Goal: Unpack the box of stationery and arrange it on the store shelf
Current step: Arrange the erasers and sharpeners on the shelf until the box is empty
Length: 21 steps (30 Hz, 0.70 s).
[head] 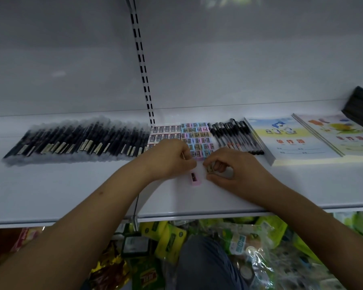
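Shelf (71, 185) carries everything, largest first: two notebooks (291, 139) at right, long row of wrapped black pens (76, 141) at left, smaller batch of black pens (236, 135) just left of the notebooks, then erasers (166, 132) and the grid of pastel sharpeners (197, 137) in the middle.

Your hands meet just in front of that grid. Loose pink sharpener (195, 178) lies flat on the shelf, just below your left hand (168, 159) and just left of your right hand (235, 170), long axis pointing roughly away from you, toward the grid. Left hand is nearer, I'd take it with that one.

Grip: right hand fingers curl, pinching one small sharpener (209, 169) at the fingertips. Left hand fingers curl at the grid's front edge; can't tell what they hold, if anything.

Grid's front row looks unfinished; both sharpeners probably go there.
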Each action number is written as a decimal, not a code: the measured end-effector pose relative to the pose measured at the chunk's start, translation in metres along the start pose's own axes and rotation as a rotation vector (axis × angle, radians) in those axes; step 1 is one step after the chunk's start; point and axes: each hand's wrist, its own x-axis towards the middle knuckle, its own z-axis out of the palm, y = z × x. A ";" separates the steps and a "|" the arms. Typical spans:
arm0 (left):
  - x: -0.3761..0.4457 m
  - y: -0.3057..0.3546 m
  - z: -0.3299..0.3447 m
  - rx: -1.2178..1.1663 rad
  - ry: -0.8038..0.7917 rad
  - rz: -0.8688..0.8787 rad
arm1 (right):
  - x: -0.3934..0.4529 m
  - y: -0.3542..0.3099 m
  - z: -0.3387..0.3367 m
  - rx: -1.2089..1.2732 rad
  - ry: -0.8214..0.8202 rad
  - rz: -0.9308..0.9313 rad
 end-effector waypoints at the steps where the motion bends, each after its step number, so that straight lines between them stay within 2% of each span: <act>1: -0.006 -0.003 -0.002 -0.035 0.053 0.034 | 0.000 0.000 0.000 0.007 0.006 0.008; 4: -0.027 -0.007 0.002 -0.122 0.176 0.162 | 0.000 0.000 0.001 0.029 0.010 0.030; 7: -0.042 -0.009 0.020 -0.085 0.155 0.271 | 0.001 0.000 0.001 0.043 -0.011 0.036; 12: -0.043 -0.024 0.030 -0.119 0.252 0.247 | 0.008 -0.004 -0.004 0.045 -0.024 0.053; 18: -0.040 -0.035 0.027 -0.148 0.279 0.210 | 0.030 -0.010 0.004 -0.007 -0.074 0.041; 21: -0.038 -0.034 0.028 -0.144 0.308 0.216 | 0.033 -0.008 0.006 -0.047 -0.017 0.027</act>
